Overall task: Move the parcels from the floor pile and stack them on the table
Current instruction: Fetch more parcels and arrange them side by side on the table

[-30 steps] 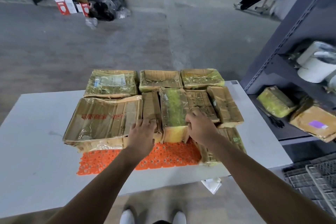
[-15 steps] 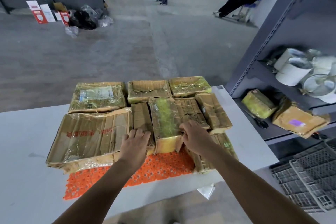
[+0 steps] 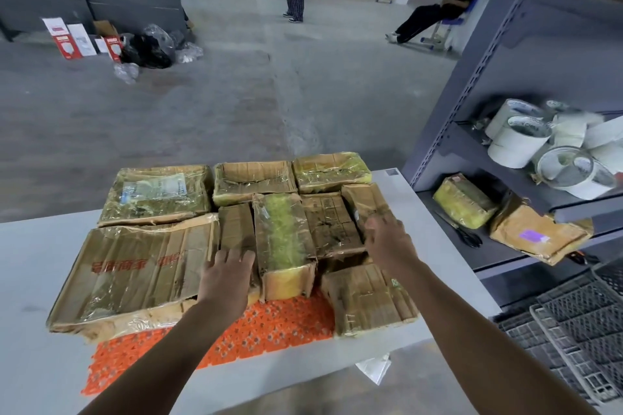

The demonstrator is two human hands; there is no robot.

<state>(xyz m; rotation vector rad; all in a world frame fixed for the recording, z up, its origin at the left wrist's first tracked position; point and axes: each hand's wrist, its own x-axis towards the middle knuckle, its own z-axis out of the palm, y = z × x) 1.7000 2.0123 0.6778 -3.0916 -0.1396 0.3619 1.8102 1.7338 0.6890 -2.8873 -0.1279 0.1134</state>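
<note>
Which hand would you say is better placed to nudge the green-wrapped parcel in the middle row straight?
Probably the left hand: it rests flat right beside the green-wrapped parcel. The right hand hovers farther off.

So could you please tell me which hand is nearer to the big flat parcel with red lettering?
Left. The left hand rests at the right edge of the big flat parcel; the right hand is several parcels away.

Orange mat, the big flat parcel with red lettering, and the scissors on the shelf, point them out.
orange mat (image 3: 269, 330): head view, bare near strip.
big flat parcel (image 3: 135, 266): head view, top face.
scissors (image 3: 467, 236): head view, handles.
</note>
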